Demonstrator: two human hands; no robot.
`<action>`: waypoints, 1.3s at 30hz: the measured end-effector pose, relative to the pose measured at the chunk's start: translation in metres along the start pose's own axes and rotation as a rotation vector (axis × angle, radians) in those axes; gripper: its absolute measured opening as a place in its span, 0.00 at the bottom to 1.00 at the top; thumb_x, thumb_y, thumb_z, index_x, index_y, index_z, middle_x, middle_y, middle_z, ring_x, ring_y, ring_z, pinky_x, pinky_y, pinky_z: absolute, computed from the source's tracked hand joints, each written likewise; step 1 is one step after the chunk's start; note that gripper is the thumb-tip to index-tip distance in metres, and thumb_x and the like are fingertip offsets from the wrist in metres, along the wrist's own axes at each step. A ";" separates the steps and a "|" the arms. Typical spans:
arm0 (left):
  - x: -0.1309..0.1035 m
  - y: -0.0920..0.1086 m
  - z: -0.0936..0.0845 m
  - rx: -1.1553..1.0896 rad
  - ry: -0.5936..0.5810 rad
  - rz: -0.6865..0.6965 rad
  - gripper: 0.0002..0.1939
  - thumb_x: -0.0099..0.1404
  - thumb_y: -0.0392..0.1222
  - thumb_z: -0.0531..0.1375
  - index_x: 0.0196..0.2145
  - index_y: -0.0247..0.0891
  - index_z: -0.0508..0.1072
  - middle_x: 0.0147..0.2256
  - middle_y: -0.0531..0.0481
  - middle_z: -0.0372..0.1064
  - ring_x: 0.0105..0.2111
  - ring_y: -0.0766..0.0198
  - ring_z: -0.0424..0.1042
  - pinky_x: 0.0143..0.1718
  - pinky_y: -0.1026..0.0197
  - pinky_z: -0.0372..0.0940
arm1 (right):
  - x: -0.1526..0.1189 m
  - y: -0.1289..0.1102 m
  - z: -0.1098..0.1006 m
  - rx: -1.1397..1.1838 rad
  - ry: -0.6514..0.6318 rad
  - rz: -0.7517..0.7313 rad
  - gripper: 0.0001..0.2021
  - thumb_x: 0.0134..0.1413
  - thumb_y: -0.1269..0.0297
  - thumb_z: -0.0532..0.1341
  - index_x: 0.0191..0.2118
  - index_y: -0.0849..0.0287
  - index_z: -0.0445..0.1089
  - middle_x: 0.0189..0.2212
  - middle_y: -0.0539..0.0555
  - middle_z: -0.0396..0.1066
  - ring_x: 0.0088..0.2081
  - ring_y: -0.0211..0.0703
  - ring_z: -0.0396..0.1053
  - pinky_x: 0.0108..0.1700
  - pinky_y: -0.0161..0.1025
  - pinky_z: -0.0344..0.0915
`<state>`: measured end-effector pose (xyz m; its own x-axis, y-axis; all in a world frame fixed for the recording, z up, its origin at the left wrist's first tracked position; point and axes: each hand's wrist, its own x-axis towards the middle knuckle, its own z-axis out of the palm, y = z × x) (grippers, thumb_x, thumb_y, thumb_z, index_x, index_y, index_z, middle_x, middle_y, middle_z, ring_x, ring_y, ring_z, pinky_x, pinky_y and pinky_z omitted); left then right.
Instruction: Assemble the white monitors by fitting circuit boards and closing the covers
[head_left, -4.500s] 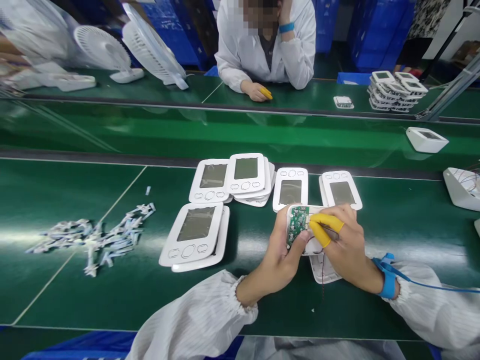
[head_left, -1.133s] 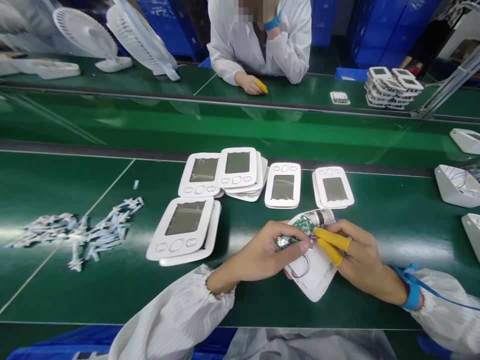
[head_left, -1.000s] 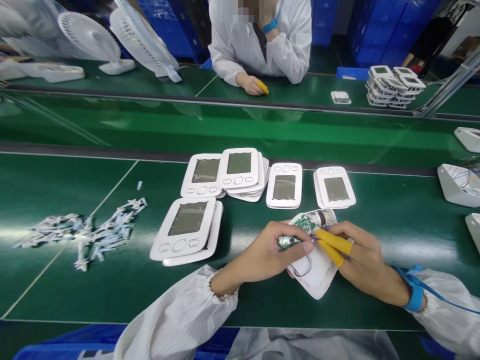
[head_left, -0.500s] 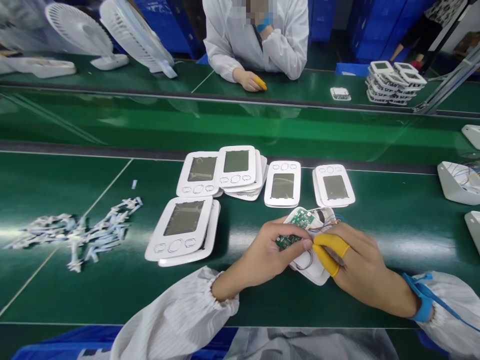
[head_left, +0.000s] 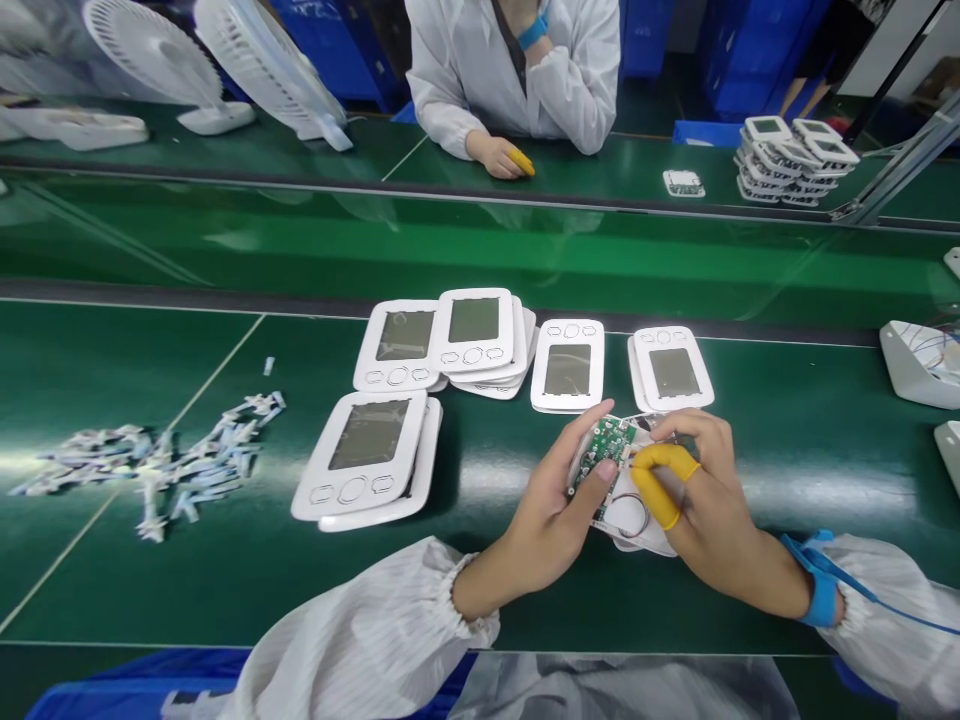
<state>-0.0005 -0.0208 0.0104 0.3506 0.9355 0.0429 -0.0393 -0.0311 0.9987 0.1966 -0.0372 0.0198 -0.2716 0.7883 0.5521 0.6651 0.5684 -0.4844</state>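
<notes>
My left hand (head_left: 551, 510) grips a white device housing (head_left: 652, 538) by its left side, the thumb lying on a green circuit board (head_left: 609, 440) in it. My right hand (head_left: 709, 510), with yellow covers on two fingers, is closed at the housing's upper right side; what its fingertips pinch is too small to make out. A thin wire (head_left: 637, 522) loops over the housing below the board. Just behind the hands lie a white panel with a grey screen (head_left: 568, 370) and two stacked panels (head_left: 673, 372).
More screen panels (head_left: 371, 435) are stacked left of centre. A pile of small pale strips (head_left: 217, 455) lies at the left. White housings (head_left: 919, 362) stand at the right edge. Across a green divider (head_left: 480, 245) sits a person (head_left: 517, 80) near fans (head_left: 281, 70) and stacked units (head_left: 795, 160).
My left hand has shifted its hold, its thumb now on the board and its forefinger extended along the housing. The board has turned more upright, and my right fingers have moved slightly up.
</notes>
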 end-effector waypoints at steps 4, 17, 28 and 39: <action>-0.002 -0.006 0.004 -0.052 0.036 0.005 0.24 0.77 0.47 0.59 0.68 0.46 0.64 0.63 0.46 0.68 0.58 0.57 0.73 0.57 0.61 0.70 | -0.006 0.002 0.003 0.023 -0.037 0.036 0.08 0.69 0.73 0.57 0.48 0.54 0.64 0.53 0.59 0.62 0.56 0.53 0.60 0.54 0.54 0.64; -0.008 -0.013 0.016 -0.153 0.089 -0.080 0.29 0.77 0.51 0.59 0.70 0.46 0.58 0.55 0.46 0.74 0.46 0.60 0.77 0.46 0.62 0.75 | -0.009 -0.005 0.004 0.038 -0.062 0.141 0.08 0.68 0.73 0.56 0.48 0.54 0.67 0.53 0.58 0.63 0.54 0.53 0.60 0.52 0.53 0.64; -0.011 -0.018 0.023 -0.058 0.132 0.001 0.28 0.78 0.49 0.57 0.71 0.44 0.57 0.60 0.44 0.72 0.56 0.56 0.75 0.57 0.58 0.72 | -0.003 -0.003 0.001 0.049 -0.095 0.124 0.08 0.64 0.76 0.57 0.44 0.56 0.66 0.51 0.58 0.62 0.54 0.53 0.58 0.52 0.53 0.59; -0.008 -0.020 0.020 0.087 0.130 0.239 0.25 0.79 0.38 0.55 0.70 0.48 0.60 0.62 0.47 0.71 0.58 0.60 0.74 0.58 0.60 0.69 | 0.000 -0.003 -0.002 0.080 -0.118 0.146 0.08 0.65 0.76 0.57 0.44 0.56 0.66 0.50 0.56 0.63 0.52 0.51 0.59 0.52 0.53 0.61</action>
<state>0.0167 -0.0347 -0.0095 0.2176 0.9352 0.2795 -0.0245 -0.2810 0.9594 0.1960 -0.0396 0.0228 -0.2592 0.8830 0.3914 0.6472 0.4596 -0.6082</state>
